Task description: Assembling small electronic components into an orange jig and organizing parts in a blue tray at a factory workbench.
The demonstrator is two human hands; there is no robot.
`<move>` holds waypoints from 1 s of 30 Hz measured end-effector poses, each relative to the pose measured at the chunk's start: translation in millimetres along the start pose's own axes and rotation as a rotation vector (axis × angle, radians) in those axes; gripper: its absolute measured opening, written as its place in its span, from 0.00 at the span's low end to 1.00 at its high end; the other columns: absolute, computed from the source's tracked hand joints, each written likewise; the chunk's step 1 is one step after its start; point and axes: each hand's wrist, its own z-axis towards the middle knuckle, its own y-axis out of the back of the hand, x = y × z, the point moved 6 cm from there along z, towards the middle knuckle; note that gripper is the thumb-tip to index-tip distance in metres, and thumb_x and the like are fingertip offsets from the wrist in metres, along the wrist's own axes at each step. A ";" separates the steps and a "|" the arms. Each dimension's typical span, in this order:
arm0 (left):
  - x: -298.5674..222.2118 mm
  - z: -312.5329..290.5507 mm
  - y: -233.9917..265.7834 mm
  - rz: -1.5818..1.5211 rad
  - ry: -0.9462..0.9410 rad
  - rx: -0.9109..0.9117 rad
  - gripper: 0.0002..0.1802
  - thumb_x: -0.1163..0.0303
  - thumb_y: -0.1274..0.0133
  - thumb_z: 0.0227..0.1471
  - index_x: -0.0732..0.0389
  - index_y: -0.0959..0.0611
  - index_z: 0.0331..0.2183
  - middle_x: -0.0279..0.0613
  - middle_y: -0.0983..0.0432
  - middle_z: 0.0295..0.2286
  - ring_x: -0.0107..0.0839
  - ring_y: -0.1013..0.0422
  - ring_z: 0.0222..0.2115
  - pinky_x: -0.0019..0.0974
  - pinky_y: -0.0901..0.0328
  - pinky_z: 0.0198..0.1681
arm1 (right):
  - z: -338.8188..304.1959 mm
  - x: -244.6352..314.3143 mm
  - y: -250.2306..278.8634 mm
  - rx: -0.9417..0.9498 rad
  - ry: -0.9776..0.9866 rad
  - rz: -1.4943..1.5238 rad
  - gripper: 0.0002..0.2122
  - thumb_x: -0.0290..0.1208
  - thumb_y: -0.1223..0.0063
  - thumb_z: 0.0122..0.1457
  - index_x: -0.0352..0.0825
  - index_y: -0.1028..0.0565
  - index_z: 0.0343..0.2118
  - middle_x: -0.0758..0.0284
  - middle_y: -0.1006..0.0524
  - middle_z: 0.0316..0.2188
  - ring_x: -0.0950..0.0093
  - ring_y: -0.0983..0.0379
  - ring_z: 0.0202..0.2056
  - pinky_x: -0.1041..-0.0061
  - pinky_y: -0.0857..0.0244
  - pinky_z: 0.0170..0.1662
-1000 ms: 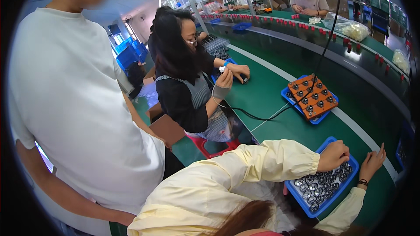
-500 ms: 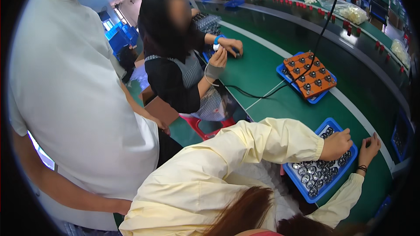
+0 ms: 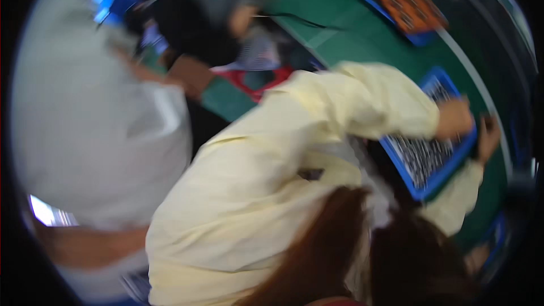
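Note:
The picture is smeared by motion. My left hand point(image 3: 454, 119), in a pale yellow sleeve, is over the right side of a blue tray point(image 3: 419, 194). Its fingers look curled closed, and anything in them is hidden. Many small shiny dark and silver round parts point(image 3: 422, 158) lie in the tray, too blurred to name. Just right of the tray is my right hand point(image 3: 488, 140), raised with its fingertips drawn together. Whatever it may pinch is too blurred to make out. The two hands are close but apart.
Farther off, an orange board point(image 3: 403, 1) with rows of dark parts rests on another blue tray point(image 3: 420, 38). A black cable point(image 3: 309, 21) crosses the green table point(image 3: 391, 51). One person in white point(image 3: 102, 124) stands at left; another sits beyond, near a red stool point(image 3: 249, 82).
The whole view has shifted, so the tray, my hands and the orange board appear higher in the picture. Both hands keep much the same places by the tray.

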 end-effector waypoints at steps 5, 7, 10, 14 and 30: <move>36.8 -10.6 30.0 -0.086 0.225 -0.259 0.08 0.74 0.48 0.34 0.61 0.20 0.24 0.47 0.27 0.17 0.41 0.31 0.22 0.42 0.36 0.27 | 13.5 30.8 -16.1 -0.278 0.359 -0.188 0.07 0.33 0.42 0.40 0.36 0.24 0.19 0.61 0.23 0.27 0.63 0.28 0.36 0.69 0.39 0.44; 36.6 -2.1 32.3 -0.222 0.294 -0.245 0.08 0.74 0.48 0.35 0.60 0.19 0.25 0.43 0.27 0.14 0.33 0.31 0.16 0.33 0.36 0.22 | 3.0 32.6 2.5 -0.370 0.242 -0.261 0.06 0.35 0.42 0.39 0.39 0.23 0.19 0.65 0.23 0.27 0.62 0.29 0.35 0.69 0.40 0.44; 33.6 -6.2 21.1 -0.296 0.335 -0.262 0.09 0.75 0.48 0.34 0.61 0.18 0.25 0.41 0.28 0.12 0.27 0.32 0.12 0.27 0.38 0.18 | -7.9 19.5 1.2 -0.354 0.159 -0.295 0.05 0.36 0.43 0.40 0.42 0.23 0.20 0.69 0.24 0.29 0.62 0.32 0.37 0.66 0.41 0.43; 22.8 -4.9 12.5 -0.224 0.316 -0.237 0.08 0.75 0.48 0.34 0.60 0.18 0.23 0.40 0.29 0.11 0.28 0.32 0.13 0.28 0.38 0.19 | -10.9 6.5 2.1 -0.479 0.127 -0.335 0.05 0.36 0.43 0.41 0.43 0.23 0.21 0.70 0.24 0.37 0.62 0.37 0.44 0.62 0.43 0.45; 16.1 -5.5 9.1 -0.151 0.270 -0.092 0.06 0.70 0.44 0.40 0.59 0.17 0.25 0.46 0.25 0.18 0.33 0.28 0.18 0.31 0.35 0.23 | -7.0 7.8 4.3 -0.510 0.120 -0.317 0.05 0.35 0.43 0.41 0.40 0.23 0.20 0.70 0.25 0.40 0.64 0.39 0.45 0.63 0.44 0.47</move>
